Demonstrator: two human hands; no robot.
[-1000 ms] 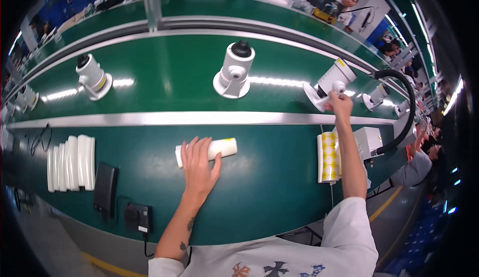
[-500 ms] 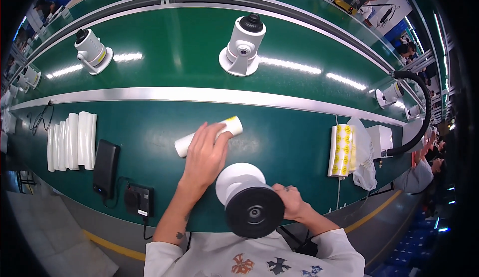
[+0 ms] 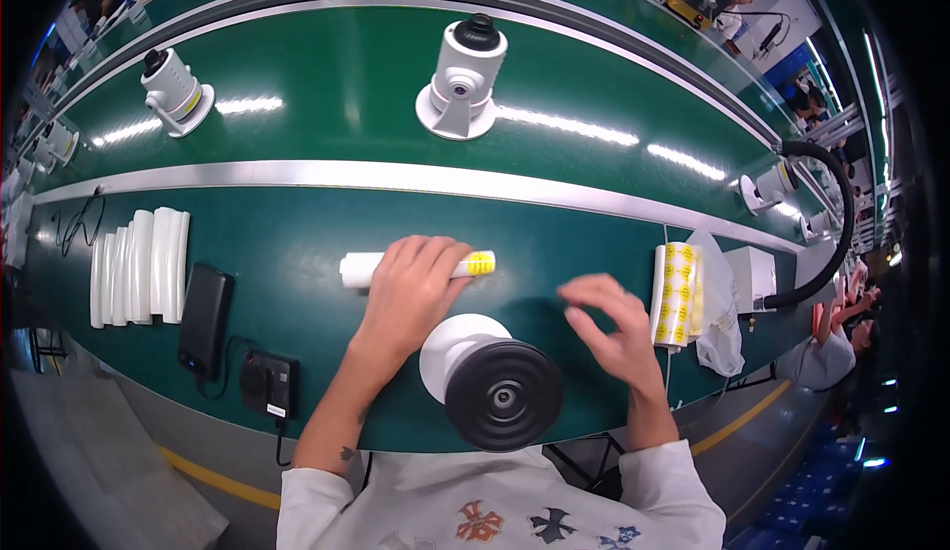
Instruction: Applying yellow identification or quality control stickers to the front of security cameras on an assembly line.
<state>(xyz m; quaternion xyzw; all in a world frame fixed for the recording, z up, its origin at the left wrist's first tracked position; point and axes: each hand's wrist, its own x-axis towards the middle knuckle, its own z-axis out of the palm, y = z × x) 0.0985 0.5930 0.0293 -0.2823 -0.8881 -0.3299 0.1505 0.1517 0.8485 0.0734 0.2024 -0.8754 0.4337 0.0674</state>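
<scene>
My left hand [image 3: 414,278] is closed around a rolled white label sheet [image 3: 360,270] lying crosswise on the green table. Yellow labels show at the roll's right end. My right hand [image 3: 616,330] hovers over the table to the right, thumb and fingers apart with nothing between them. Between my forearms, by the front edge, stands a white camera unit [image 3: 435,357] with a round white base. Its round, black, ribbed top [image 3: 503,395] faces up and hides much of the body. Neither hand touches the unit.
Several white rolls [image 3: 139,268] lie at the left, beside a black power bank [image 3: 206,322] and a cabled black device [image 3: 269,384]. Yellow label sheets [image 3: 676,295] and a plastic bag [image 3: 719,312] are at the right. Beyond a metal rail [image 3: 396,176] stand more camera units [image 3: 463,80].
My right hand has let go of the camera unit and risen to the right, fingers opening. The label roll, still in my left hand, has turned nearly level.
</scene>
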